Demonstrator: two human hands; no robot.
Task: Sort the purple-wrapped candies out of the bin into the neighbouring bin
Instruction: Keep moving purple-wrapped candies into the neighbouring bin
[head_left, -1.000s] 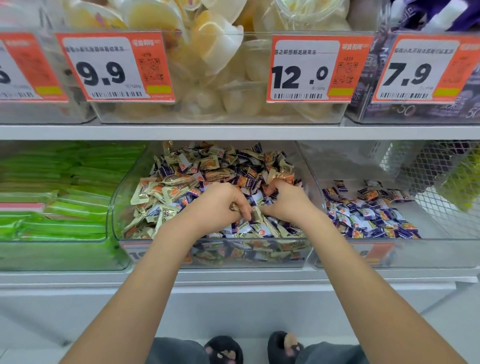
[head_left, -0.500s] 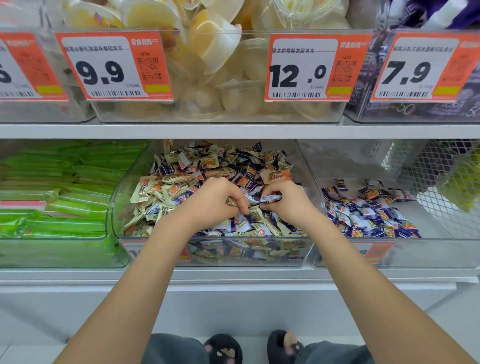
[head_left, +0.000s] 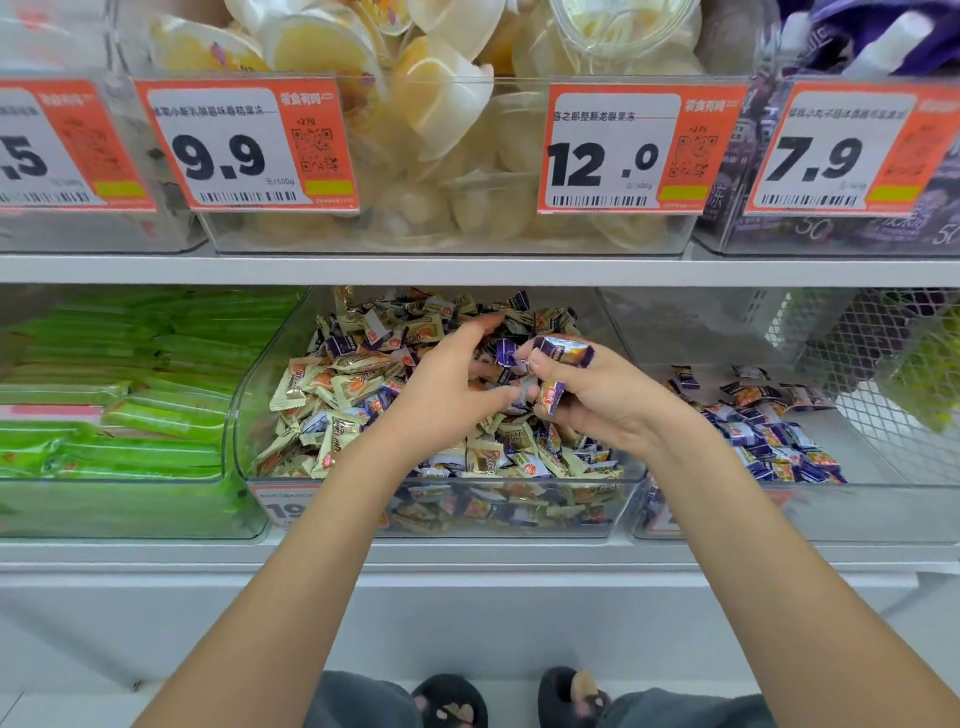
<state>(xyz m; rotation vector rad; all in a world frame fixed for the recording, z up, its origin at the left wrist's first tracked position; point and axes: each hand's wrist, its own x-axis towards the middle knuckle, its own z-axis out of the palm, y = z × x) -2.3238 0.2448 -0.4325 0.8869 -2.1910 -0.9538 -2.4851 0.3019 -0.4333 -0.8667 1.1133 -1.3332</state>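
Several purple-wrapped candies (head_left: 563, 351) sit gathered in the right hand (head_left: 597, 389), its fingers (head_left: 545, 364) curled round them above the mixed bin (head_left: 431, 512); the topmost lies with its long axis left to right. The neighbouring bin (head_left: 883, 512), already holding purple pieces, lies just to the right, so the right hand is nearer. The left hand (head_left: 452, 384) hovers half-open, apparently holding nothing. Both bins stand on a white shelf (head_left: 467, 558).
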